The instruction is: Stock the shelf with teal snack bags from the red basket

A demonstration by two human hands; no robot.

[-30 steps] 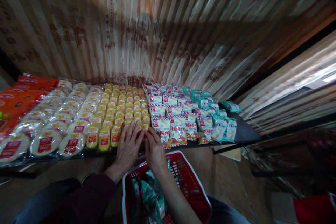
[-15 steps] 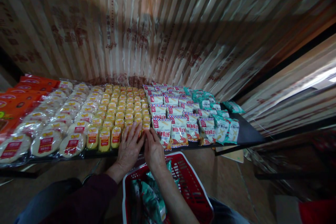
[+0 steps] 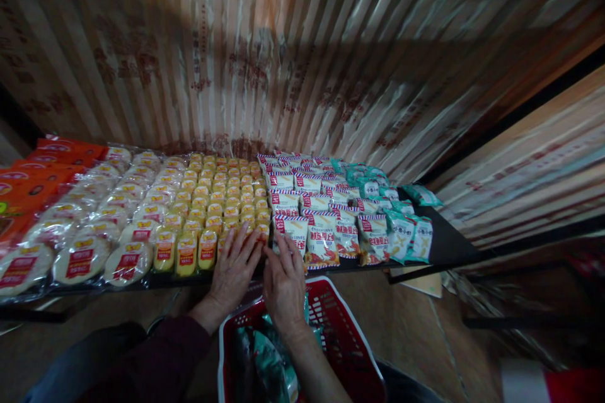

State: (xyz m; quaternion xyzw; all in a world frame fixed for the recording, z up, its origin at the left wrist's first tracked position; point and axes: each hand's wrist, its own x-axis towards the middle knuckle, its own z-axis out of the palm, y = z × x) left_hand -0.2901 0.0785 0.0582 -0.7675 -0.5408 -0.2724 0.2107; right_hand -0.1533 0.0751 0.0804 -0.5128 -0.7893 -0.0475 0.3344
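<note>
Both of my hands rest at the front edge of a dark shelf (image 3: 447, 240) packed with snack packets. My left hand (image 3: 235, 266) lies flat, fingers spread, on the front yellow packets (image 3: 208, 247). My right hand (image 3: 283, 278) sits just beside it, fingers stretched toward the front red, white and blue packet (image 3: 297, 228), touching its lower edge. Neither hand visibly grips anything. Below my wrists stands a red plastic basket (image 3: 352, 343) holding green packets (image 3: 271, 362).
Left of the yellow packets lie rows of round white cakes (image 3: 82, 258) and orange packs (image 3: 28, 182). Teal packets (image 3: 406, 233) fill the shelf's right end. A striped foil curtain (image 3: 293, 56) hangs behind. Another dark rack (image 3: 529, 321) stands at the right.
My right hand has slid slightly right and down toward the striped packet; my left hand stays on the yellow packets. The view shifted slightly.
</note>
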